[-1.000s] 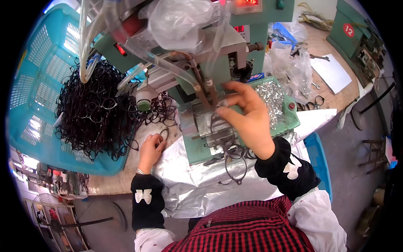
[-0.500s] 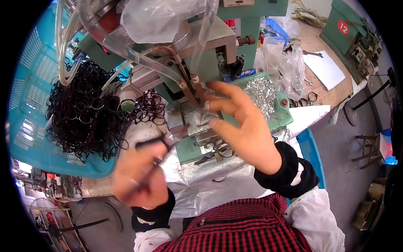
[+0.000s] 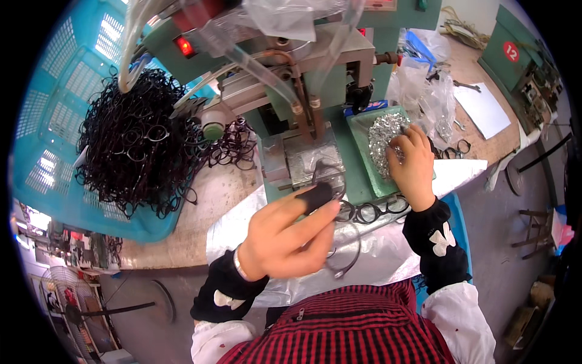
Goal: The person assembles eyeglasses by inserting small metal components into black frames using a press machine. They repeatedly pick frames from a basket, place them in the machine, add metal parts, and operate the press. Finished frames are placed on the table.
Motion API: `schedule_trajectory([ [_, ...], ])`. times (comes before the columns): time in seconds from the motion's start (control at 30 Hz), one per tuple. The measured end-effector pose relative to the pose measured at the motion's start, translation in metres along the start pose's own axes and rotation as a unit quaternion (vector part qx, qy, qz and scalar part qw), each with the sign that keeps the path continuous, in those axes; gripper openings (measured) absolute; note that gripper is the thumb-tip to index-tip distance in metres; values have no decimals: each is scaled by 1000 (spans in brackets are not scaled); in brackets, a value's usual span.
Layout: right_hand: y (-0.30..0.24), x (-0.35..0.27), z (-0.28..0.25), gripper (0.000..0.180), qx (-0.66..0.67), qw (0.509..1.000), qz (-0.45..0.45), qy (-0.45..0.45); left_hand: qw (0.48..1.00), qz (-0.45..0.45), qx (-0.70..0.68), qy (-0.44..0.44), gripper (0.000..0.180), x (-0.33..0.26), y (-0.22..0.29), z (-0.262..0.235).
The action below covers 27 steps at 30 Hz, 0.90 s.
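My left hand (image 3: 285, 236), with a black cover on one finger, pinches a thin dark eyeglass frame (image 3: 353, 264) with round rims. It is in front of the bench machine's metal work block (image 3: 303, 161); part of the frame is hidden by the fingers. My right hand (image 3: 414, 167) reaches into the shallow green tray (image 3: 359, 130), its fingers curled at the heap of tiny silvery metal pieces (image 3: 379, 142). What lies between those fingertips is hidden. More dark round rims (image 3: 368, 213) lie just beyond my left hand, between it and the tray.
A blue basket (image 3: 63, 124) at the left holds a big tangled pile of dark frames (image 3: 130, 139). Clear tubes (image 3: 257, 67) and a green-capped cylinder (image 3: 213, 131) overhang the work block. Plastic bags (image 3: 418, 91) and a white sheet (image 3: 483, 109) lie at the right.
My right hand has left the machine's work block and moved right into the tray of metal pieces. My left hand has come right and forward, and the eyeglass frame shows in it now.
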State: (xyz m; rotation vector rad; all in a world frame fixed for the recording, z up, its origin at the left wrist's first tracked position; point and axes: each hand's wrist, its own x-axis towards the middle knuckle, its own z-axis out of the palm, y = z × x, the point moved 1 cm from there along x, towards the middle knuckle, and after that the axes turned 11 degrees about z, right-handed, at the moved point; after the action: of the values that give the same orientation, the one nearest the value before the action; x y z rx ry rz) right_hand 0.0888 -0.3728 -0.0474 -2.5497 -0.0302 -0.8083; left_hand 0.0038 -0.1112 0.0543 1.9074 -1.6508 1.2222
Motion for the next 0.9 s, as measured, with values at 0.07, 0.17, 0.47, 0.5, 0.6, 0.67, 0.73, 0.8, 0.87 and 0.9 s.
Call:
schedule_trajectory([
  [0.07, 7, 3, 7, 13, 75, 996, -43, 18, 998, 36, 41, 13, 12, -15, -12, 11],
  [0.17, 3, 12, -3, 10, 159, 985, 62, -25, 998, 18, 62, -13, 10, -9, -13, 7],
  [0.47, -31, 10, 17, 18, 48, 962, -247, -101, 996, -78, -2, 41, 19, -33, 7, 0],
  [0.5, -26, 20, 22, 19, 23, 961, -256, -101, 992, -108, -15, 58, 20, -33, 15, -1],
  [0.6, -20, 32, 22, 22, 7, 966, -249, -71, 978, -151, 73, 121, 22, -61, 33, 4],
  [0.67, 12, 23, 23, 16, 128, 986, -90, -63, 959, -170, 205, 91, 23, -90, 24, -41],
  [0.73, 24, 17, 15, 13, 235, 971, 7, -50, 930, -231, 274, 75, 24, -136, -29, -54],
  [0.8, 29, 8, 5, 13, 222, 970, 87, -57, 918, -275, 287, -13, 25, -173, -82, -40],
  [0.87, 21, 7, 0, 13, 240, 967, 74, -41, 905, -293, 292, -104, 26, -181, -139, -15],
  [0.9, 9, 8, 5, 12, 244, 966, 76, -44, 892, -302, 303, -148, 26, -182, -166, -4],
])
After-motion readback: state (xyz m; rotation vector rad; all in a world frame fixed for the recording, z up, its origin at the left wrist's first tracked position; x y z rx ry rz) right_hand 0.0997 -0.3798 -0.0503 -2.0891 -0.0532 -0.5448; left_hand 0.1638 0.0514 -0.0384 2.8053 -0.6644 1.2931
